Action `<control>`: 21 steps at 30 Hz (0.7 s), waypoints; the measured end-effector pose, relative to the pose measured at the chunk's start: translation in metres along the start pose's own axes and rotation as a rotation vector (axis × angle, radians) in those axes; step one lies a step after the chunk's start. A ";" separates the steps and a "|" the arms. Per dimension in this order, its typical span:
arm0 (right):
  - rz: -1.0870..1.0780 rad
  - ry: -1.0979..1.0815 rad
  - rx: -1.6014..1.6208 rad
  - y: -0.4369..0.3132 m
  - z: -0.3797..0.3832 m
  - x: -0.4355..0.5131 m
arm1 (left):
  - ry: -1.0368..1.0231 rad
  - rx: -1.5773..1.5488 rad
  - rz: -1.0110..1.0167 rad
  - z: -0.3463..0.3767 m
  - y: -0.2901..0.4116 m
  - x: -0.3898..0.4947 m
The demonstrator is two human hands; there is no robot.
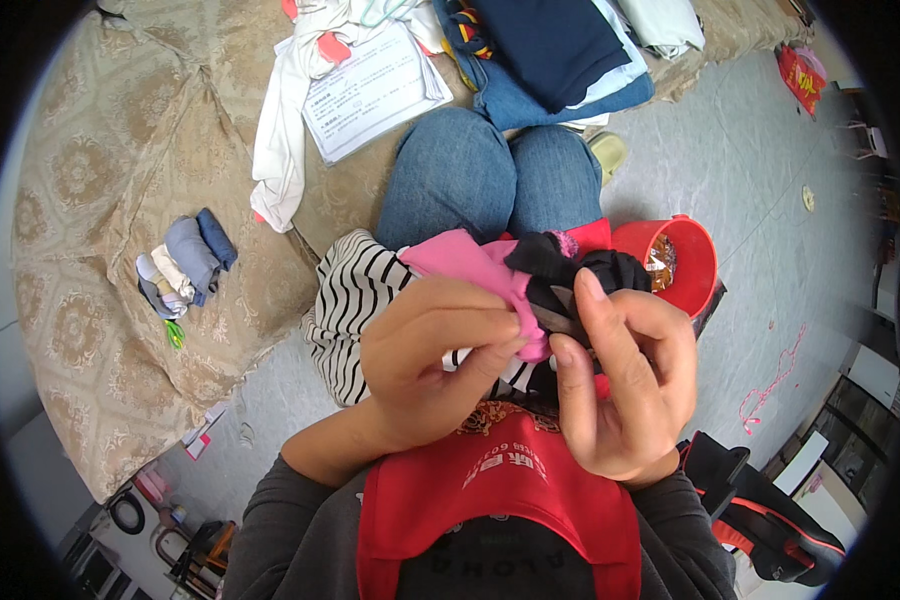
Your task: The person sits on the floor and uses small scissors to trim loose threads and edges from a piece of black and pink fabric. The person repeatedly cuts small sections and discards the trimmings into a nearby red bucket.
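Note:
Over my lap, my left hand pinches the edge of a pink cloth between thumb and fingertips. My right hand is just to its right, thumb and forefinger slightly apart beside dark and pink fabric; whether it grips any cloth is unclear. Dark bunched fabric lies beyond the fingertips, against the pink cloth. Under both hands a black-and-white striped garment spreads across my lap. Part of the fabric between the hands is hidden by the fingers.
A red bucket with a wrapper inside stands right of my knees. Folded clothes, printed papers and a white garment lie ahead. Rolled socks or small garments and green-handled scissors are on the patterned cover at left.

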State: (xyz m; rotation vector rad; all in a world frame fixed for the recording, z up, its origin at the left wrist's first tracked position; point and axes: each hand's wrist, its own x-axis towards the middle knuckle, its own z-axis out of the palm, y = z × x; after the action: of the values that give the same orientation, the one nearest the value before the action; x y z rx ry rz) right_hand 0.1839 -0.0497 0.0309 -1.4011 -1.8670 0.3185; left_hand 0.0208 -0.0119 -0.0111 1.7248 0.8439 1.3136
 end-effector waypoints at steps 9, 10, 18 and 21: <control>-0.044 0.092 0.082 0.010 0.005 -0.002 | 0.010 -0.364 -0.228 -0.004 -0.002 -0.005; -0.060 0.108 0.072 0.011 0.007 -0.003 | 0.022 -0.399 -0.245 -0.003 -0.001 -0.006; -0.109 0.134 0.016 0.010 0.008 -0.001 | 0.043 -0.565 -0.323 -0.002 0.000 -0.005; -0.119 0.140 0.006 0.011 0.008 -0.001 | 0.039 -0.561 -0.329 -0.002 0.000 -0.004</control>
State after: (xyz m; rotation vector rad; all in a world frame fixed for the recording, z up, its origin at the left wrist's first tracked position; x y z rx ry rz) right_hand 0.1862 -0.0452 0.0184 -1.2691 -1.8232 0.1625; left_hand 0.0180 -0.0153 -0.0124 1.0758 0.6621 1.2126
